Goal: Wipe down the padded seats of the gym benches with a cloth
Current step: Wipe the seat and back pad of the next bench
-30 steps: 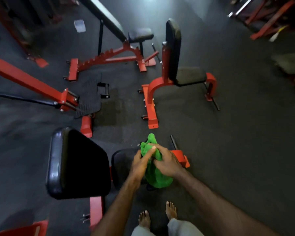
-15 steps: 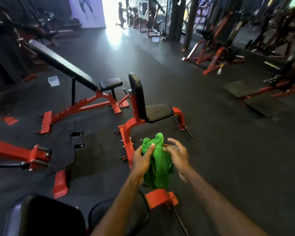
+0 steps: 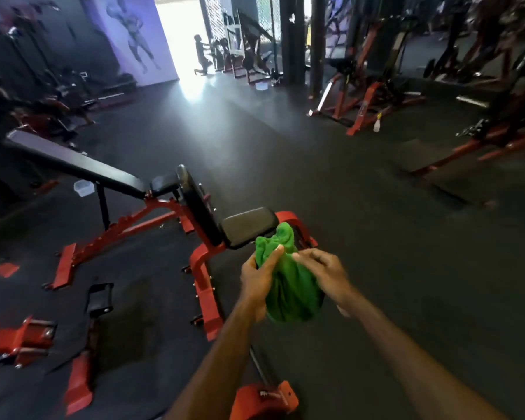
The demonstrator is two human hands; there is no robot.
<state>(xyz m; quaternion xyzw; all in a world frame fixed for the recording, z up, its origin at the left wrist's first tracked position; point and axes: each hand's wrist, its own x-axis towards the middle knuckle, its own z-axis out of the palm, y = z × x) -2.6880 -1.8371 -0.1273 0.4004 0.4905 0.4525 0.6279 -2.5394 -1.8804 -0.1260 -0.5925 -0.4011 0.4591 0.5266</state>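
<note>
A bunched green cloth point(image 3: 288, 283) hangs in front of me, held between both hands. My left hand point(image 3: 256, 278) grips its left side with the thumb pressed on top. My right hand point(image 3: 323, 269) pinches its upper right edge. Just beyond the cloth stands a red-framed upright bench with a black padded seat point(image 3: 247, 225) and a black backrest point(image 3: 197, 207). Behind it, to the left, an incline bench shows a long black pad point(image 3: 73, 162) and a small seat pad point(image 3: 162, 186). The cloth touches no bench.
A red foot of the bench nearest me point(image 3: 264, 401) sits at the bottom edge. Red machine frames point(image 3: 25, 331) and a black footplate point(image 3: 99, 298) lie on the left. More machines point(image 3: 376, 95) line the right and back. A clear tub point(image 3: 84, 187) sits on the dark floor.
The view has lifted from the near bench toward the room. The upright bench now lies just behind the cloth, and both hands still hold the cloth.
</note>
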